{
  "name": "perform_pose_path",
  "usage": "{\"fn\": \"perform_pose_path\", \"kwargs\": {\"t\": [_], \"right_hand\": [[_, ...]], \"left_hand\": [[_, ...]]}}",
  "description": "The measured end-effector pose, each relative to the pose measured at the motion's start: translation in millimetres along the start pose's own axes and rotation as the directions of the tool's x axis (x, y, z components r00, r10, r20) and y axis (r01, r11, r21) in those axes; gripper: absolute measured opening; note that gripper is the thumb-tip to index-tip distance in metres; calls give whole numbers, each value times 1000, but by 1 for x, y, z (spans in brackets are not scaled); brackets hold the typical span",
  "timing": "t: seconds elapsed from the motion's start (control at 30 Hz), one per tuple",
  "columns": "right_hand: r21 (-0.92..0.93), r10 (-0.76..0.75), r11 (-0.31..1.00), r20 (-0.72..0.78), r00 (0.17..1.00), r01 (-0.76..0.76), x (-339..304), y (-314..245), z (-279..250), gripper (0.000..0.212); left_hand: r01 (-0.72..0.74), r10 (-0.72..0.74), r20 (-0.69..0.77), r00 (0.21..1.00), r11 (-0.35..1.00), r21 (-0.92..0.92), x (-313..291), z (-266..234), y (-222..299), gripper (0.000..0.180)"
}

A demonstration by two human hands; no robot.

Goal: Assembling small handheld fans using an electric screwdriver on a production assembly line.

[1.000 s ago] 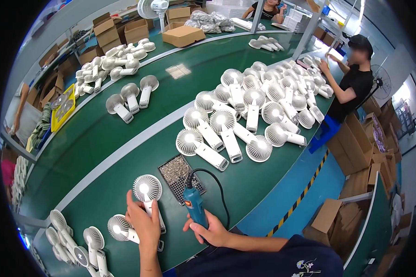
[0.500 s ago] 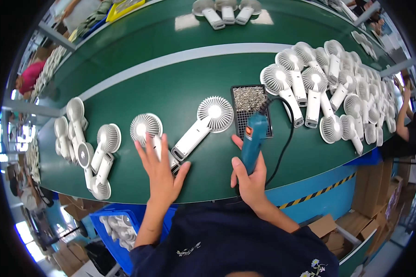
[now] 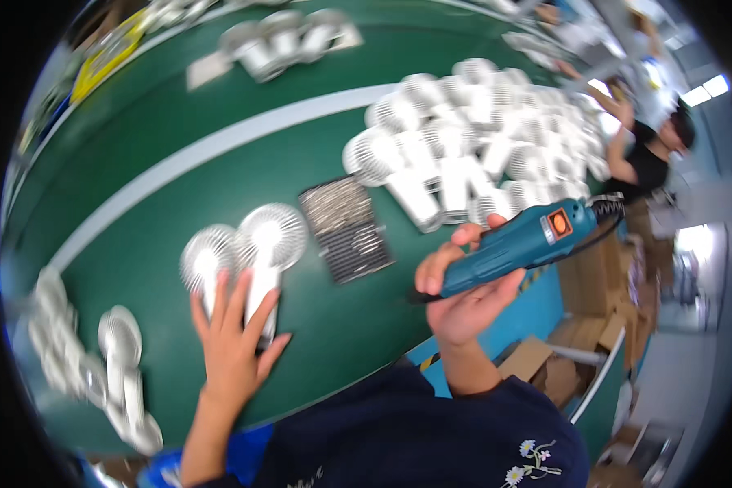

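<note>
My right hand [image 3: 465,313] is wrapped round a teal electric screwdriver [image 3: 508,250], raised over the bench's near edge and lying nearly level. Its black tip points left, and a dark cord leaves its right end. My left hand [image 3: 234,350] has its fingers spread and resting on the handles of two white handheld fans, a left fan [image 3: 207,256] and a right fan [image 3: 273,232], which lie side by side with their heads touching. Between those fans and my right hand sits a black tray [image 3: 355,250] holding many small metal screws, blurred here.
A large heap of white fans [image 3: 455,146] covers the bench's right side. More fans [image 3: 122,358] lie at the left. Three fans [image 3: 285,41] lie across a pale strip [image 3: 220,142]. Beyond the heap is a person in black [image 3: 647,154]. Cardboard boxes [image 3: 529,358] stand below right.
The view has swung to the right and blurs. My right hand has raised the screwdriver and turned it level. The right fan now lies beside the other, under my left fingers.
</note>
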State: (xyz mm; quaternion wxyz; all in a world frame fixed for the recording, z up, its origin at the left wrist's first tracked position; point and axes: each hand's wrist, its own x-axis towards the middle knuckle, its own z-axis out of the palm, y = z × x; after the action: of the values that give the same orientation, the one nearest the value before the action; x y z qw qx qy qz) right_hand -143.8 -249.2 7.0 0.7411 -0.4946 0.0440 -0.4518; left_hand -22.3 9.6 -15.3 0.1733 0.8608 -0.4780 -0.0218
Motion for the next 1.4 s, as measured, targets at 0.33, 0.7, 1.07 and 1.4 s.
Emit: {"fn": "perform_pose_path", "kwargs": {"t": [0.33,0.7,1.07,1.4], "right_hand": [[39,-188,981,-61,980,191,73,17,3,87],[247,-35,969,206,978,-17,69,51,16,107],[82,-7,996,408,913,-29,69,59,5,97],[125,-7,991,356,935,-40,66,67,15,109]], "left_hand": [[46,-67,130,989,986,158,17,-7,39,78],[28,-25,-56,998,998,49,47,20,20,72],[103,-97,-96,991,993,56,52,25,28,64],[88,-86,-87,992,996,15,51,26,28,71]]}}
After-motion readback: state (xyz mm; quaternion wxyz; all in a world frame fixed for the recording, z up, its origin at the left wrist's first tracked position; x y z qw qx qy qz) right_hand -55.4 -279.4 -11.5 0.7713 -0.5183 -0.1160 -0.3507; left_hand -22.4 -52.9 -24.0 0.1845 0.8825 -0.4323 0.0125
